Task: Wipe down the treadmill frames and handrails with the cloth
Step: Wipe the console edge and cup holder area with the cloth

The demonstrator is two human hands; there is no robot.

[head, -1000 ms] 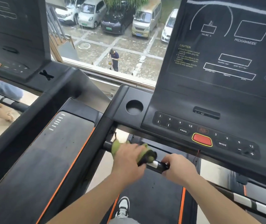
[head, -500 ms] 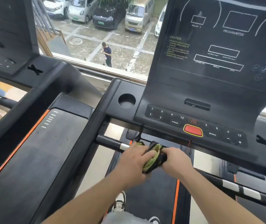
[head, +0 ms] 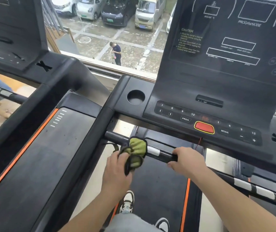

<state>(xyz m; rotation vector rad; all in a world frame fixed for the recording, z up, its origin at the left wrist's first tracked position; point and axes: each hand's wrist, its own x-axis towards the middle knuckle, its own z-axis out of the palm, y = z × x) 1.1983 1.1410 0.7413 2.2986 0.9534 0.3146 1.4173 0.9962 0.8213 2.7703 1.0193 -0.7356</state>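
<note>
Black tubular handrail [head: 163, 154], silver-banded: long axis ran left to right under the dark console [head: 201, 114]. Crumpled green-and-black cloth [head: 136, 148] lay against its left part, clutched in left hand [head: 117, 171]; right hand [head: 186, 160] curled round it rightward.

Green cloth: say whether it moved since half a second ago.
Yes. The green cloth in the left hand has slid left along the handlebar, from right of its silver band to left of it, away from the right hand.
</note>
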